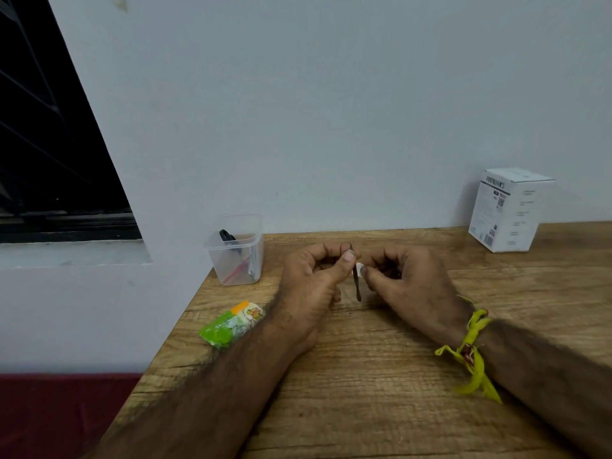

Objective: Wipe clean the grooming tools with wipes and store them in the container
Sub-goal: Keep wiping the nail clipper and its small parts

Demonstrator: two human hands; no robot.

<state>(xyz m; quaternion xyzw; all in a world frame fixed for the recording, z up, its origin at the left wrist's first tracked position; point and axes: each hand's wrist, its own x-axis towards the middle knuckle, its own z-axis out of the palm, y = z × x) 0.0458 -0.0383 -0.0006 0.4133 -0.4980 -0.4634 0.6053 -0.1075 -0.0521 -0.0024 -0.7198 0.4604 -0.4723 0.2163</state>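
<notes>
We have a thin dark grooming tool (357, 279) between our hands, held roughly upright above the surface (381, 376), a little in from its far edge and nearer its left edge than its right. Our left hand (311, 279) pinches the tool near its upper end between thumb and curled fingers. Our right hand (407, 286) pinches a small white wipe (359, 270) against the middle of the shaft; most of the wipe is hidden by the fingers.

We judge the tool to be light, stiff metal, narrow enough to slip or twist under a damp wipe. It looks best held at one end while the wipe runs along the free length. Its upper tip looks pointed, so our fingers should stay on the flats of the shaft. The wipe is soft and limp, and folds round the shaft easily.

The clear plastic container (235, 251) stands at the far left corner of the surface, open at the top. It already holds a black-handled tool (227, 236) and some thin red and pale pieces we cannot name. A green and orange wipe packet (231, 323) lies at the left edge, touching our left forearm; its print is too blurred to read. A white box (508, 210) stands near the far right corner, with "PORTRONICS" along its upper front edge; the smaller print and codes are illegible. A yellow thread band (470, 352) is tied round our right wrist.
</notes>
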